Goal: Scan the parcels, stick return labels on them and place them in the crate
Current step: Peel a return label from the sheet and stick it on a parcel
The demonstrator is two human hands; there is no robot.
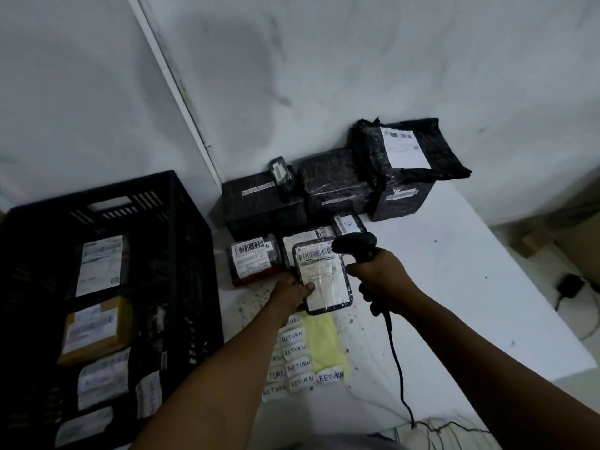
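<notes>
Several labelled parcels lie in the crate (181, 203); left hand (292, 295) pinches a small parcel (323, 279), right hand (378, 274) grips the barcode scanner (355, 246); more parcels wait.

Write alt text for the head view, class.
The left hand holds a parcel while the right hand aims a scanner at it. Return labels lie below; a crate of parcels stands left.
</notes>
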